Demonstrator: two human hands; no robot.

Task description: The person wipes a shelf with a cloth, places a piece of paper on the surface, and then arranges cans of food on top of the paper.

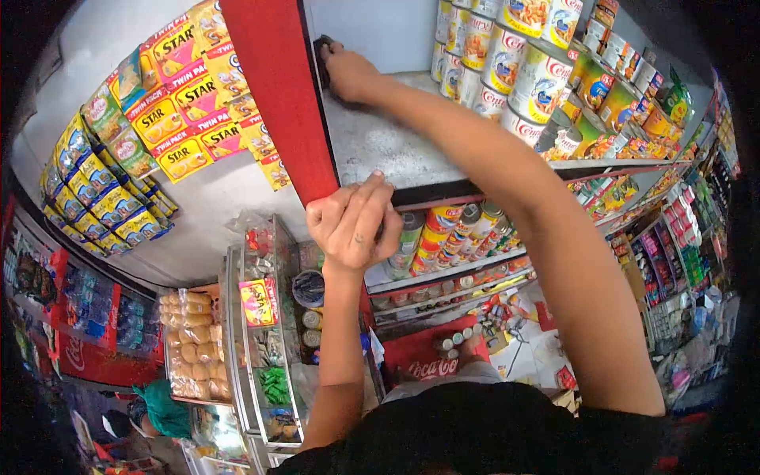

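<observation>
My right hand [348, 73] reaches far back onto a dusty grey shelf board [380, 146] and presses a dark cloth or sponge [323, 57] against the back corner beside the red upright [281, 95]. My left hand [352, 222] grips the front edge of that same shelf, fingers curled over the lip. Stacked tins with red-and-white labels [514, 71] stand on the shelf's right part, close to my right forearm.
Lower shelves hold more tins and jars [451, 229]. Yellow Star sachet strips [186, 103] hang on the wall at left. A glass display rack [265, 332] with snacks stands below, next to a red Coca-Cola crate [431, 364]. Packed shelves [681, 237] run along the right.
</observation>
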